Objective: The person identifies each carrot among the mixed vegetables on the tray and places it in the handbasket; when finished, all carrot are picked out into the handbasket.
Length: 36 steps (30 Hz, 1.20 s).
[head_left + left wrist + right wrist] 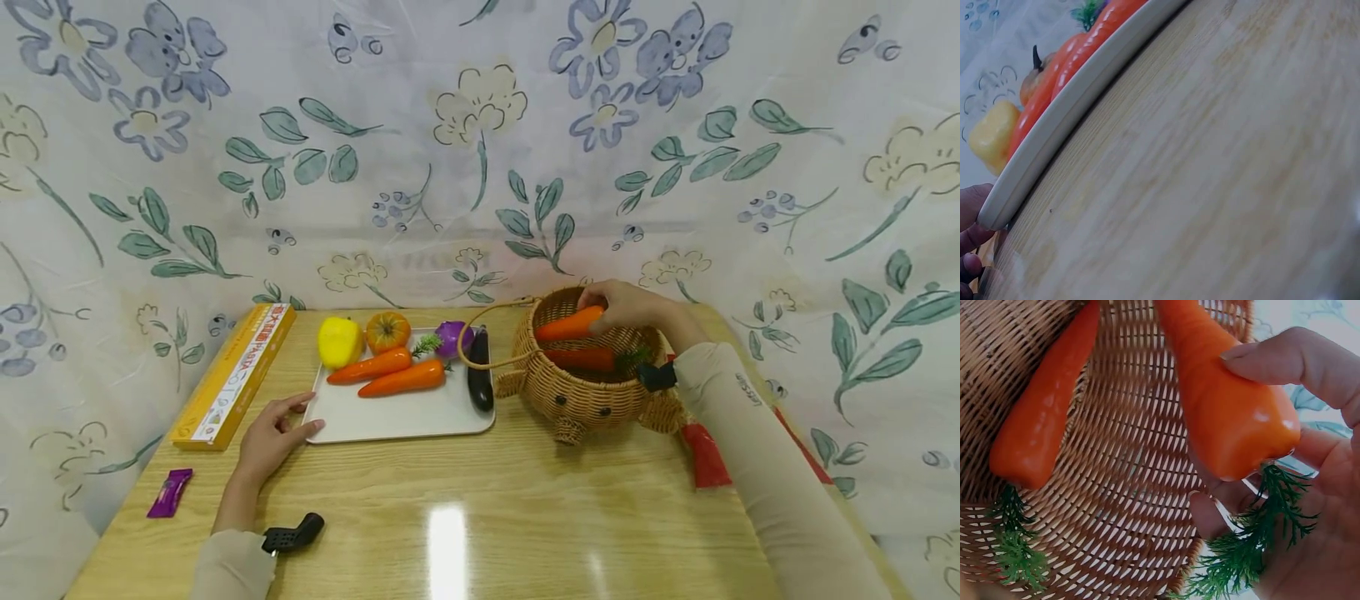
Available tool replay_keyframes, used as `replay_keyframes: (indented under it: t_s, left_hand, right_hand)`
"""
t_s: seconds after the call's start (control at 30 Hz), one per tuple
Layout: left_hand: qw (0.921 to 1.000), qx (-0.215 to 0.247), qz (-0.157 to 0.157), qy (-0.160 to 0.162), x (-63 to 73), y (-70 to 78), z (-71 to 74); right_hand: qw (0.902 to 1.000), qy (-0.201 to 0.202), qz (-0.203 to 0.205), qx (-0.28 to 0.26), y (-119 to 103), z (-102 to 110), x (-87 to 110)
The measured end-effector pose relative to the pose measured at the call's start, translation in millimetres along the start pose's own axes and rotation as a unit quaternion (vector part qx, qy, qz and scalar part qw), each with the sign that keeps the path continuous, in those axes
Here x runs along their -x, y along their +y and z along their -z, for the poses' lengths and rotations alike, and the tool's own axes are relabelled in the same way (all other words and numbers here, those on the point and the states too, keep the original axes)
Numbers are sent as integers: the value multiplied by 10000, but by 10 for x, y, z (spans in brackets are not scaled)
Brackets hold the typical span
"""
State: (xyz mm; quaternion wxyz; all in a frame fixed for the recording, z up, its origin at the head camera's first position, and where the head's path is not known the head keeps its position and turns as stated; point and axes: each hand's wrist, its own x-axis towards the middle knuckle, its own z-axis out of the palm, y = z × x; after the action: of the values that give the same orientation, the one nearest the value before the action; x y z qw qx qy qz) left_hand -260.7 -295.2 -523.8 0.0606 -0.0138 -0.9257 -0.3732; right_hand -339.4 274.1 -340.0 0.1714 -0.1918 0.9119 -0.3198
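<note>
Wood table [375, 492] is showing on feed: I'm gripping 1 carrot [564, 327] w/ R hand [628, 307] at basket [583, 397] mouth, pinching tray [405, 417] w/ L hand [267, 438], prob. mid-transfer, next move needing steady hold.

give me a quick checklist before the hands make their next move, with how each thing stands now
1. Right hand on the held carrot: ok, thumb and fingers grasp its thick, leafy end.
2. Second carrot apart from it: ok, the right wrist view shows a gap between them.
3. Basket upright: ok, it stands on the table.
4. Handle out of the way: not ok, it juts over the right side of the tray and might snag.
5. Bare room on the tray: ok, along its near side.
6. Tray held firmly: cannot tell, the left hand touches its left side.
</note>
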Motion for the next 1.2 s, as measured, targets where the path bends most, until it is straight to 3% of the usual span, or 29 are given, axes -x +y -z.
replay_keyframes:
  t_s: [0.43, 0.7, 0.83, 1.2]
  left_hand:
    - [10000, -39, 12, -30, -18, 27, 2]
    - [10000, -26, 11, -23, -41, 35, 8]
    - [10000, -20, 13, -13, -35, 32, 8]
    - [10000, -1, 68, -2, -7, 14, -13]
  right_hand:
    - [9995, -42, -69, -296, 131, -13, -116]
    - [9983, -103, -388, -422, 198, 7, -174]
    - [9972, -231, -444, -550, 234, 14, -181]
    - [9949, -829, -526, -216, 292, -23, -244]
